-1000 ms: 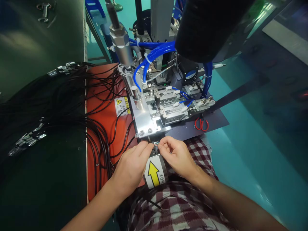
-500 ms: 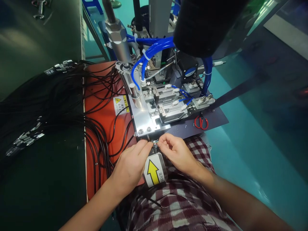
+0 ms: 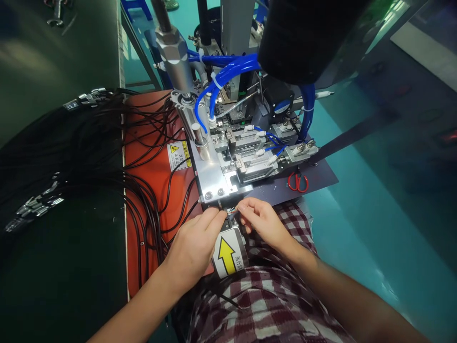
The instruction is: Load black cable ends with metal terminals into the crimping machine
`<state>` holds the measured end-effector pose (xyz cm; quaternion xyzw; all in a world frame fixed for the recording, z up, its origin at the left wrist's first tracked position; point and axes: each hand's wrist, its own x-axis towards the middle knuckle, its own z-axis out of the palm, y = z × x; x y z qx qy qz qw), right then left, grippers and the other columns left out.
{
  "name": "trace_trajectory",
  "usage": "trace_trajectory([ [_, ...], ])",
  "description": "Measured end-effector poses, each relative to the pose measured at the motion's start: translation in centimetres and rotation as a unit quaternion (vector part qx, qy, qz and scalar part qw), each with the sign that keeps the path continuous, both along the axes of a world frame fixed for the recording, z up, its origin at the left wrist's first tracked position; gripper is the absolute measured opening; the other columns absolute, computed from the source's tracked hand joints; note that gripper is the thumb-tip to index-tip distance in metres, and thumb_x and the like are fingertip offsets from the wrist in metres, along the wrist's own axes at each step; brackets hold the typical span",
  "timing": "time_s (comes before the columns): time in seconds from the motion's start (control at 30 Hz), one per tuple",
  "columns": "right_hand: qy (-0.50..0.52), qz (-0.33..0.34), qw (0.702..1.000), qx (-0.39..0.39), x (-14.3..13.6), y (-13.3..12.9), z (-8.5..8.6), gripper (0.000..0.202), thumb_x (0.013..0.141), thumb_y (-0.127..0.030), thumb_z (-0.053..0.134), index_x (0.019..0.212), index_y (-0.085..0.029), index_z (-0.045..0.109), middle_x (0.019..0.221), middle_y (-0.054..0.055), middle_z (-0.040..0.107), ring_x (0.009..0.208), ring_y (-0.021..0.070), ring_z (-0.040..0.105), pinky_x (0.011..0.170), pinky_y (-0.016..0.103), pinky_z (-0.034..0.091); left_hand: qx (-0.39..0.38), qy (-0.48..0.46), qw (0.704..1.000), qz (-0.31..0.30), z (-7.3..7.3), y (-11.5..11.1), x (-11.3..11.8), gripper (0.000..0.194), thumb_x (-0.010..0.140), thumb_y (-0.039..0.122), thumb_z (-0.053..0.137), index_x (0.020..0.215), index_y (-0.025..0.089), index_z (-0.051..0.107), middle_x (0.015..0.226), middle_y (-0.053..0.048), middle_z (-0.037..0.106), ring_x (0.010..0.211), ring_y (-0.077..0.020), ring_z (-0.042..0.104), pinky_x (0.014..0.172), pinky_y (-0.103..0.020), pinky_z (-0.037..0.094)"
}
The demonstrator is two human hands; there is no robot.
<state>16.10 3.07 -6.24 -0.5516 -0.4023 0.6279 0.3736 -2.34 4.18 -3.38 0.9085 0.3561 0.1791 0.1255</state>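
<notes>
Fingers of the left hand (image 3: pixel 193 242) and right hand (image 3: pixel 263 221) pinch several thin wires (image 3: pixel 231 211) near one yellow arrow (image 3: pixel 227 256).

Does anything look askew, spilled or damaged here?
No obvious damage or spill. Slightly untidy: small pale specks are scattered on the dark plate near the red-handled scissors, too small to identify. Black cables cross loosely over the red surface, looking somewhat tangled.

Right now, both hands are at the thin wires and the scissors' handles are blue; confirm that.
Not blue: the head view shows the scissors with red handles. The left hand and right hand are indeed at the thin wires.
</notes>
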Motion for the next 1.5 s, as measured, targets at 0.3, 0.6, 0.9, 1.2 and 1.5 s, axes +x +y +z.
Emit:
trace_trajectory([
  [0.3,0.103,-0.041,0.993,-0.046,-1.5,0.6,-0.1,0.028,0.080,-0.037,0.060,0.063,-0.019,0.047,0.050,-0.008,0.044,0.042,0.0068,0.038,0.047,0.023,0.030,0.023,0.004,1.000,0.004,-0.1,0.1,0.1,0.026,0.087,0.005,0.041,0.108,0.007,0.058,0.090,-0.012,0.064,0.076,-0.0213,0.064,0.062,-0.031,0.056],
  [0.6,0.099,-0.025,0.994,-0.036,-1.3,0.7,0.0,0.033,0.079,-0.047,0.061,0.067,-0.019,0.049,0.055,-0.007,0.049,0.046,0.0080,0.042,0.050,0.024,0.032,-0.007,0.002,0.999,0.041,-0.2,-0.2,-0.1,0.021,0.090,0.007,0.040,0.104,0.010,0.056,0.089,-0.010,0.060,0.080,-0.0196,0.063,0.071,-0.031,0.056],
  [0.9,0.117,-0.031,0.992,-0.022,-1.6,0.6,-0.8,0.034,0.077,-0.049,0.064,0.068,-0.019,0.049,0.054,-0.007,0.048,0.044,0.0073,0.040,0.048,0.024,0.030,0.041,0.095,0.994,0.044,1.3,-0.3,-0.3,0.031,0.085,0.005,0.039,0.104,0.011,0.062,0.085,-0.010,0.057,0.073,-0.0230,0.054,0.056,-0.033,0.050],
  [1.2,0.062,-0.008,0.998,0.009,-1.3,0.4,-0.3,0.034,0.083,-0.050,0.057,0.071,-0.020,0.047,0.052,-0.008,0.046,0.046,0.0087,0.042,0.049,0.024,0.031,0.067,0.019,0.997,0.021,0.1,0.0,-0.7,0.032,0.090,0.005,0.034,0.106,0.009,0.062,0.087,-0.011,0.059,0.078,-0.0198,0.055,0.064,-0.030,0.051],
  [1.5,0.116,0.009,0.992,-0.048,-1.0,0.7,-0.2,0.037,0.078,-0.051,0.062,0.063,-0.019,0.049,0.048,-0.006,0.049,0.046,0.0091,0.042,0.053,0.025,0.033,0.062,0.010,0.998,0.023,0.0,0.0,-0.8,0.031,0.088,0.003,0.037,0.105,0.009,0.062,0.088,-0.011,0.059,0.079,-0.0208,0.057,0.064,-0.031,0.052],
])
